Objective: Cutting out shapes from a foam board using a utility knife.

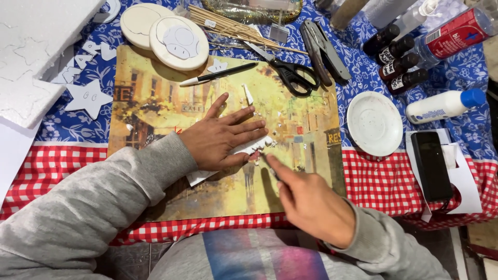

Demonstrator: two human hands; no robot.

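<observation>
My left hand (220,136) lies flat, fingers spread, pressing a white foam piece (248,147) onto a painted street-scene placemat (171,98). My right hand (306,199) is closed around a thin blade or knife, barely visible, with its tip at the foam's right edge near my left fingertips. Small white foam scraps (249,96) lie scattered on the mat around the cut.
Black scissors (290,72), a pen (218,75), pliers (324,52), wooden skewers (228,26), round wooden discs (179,41), a white saucer (374,123), dark small bottles (397,57), a glue bottle (443,105), a black phone (431,166), white foam sheets (31,57) and star cutouts (88,97) surround the mat.
</observation>
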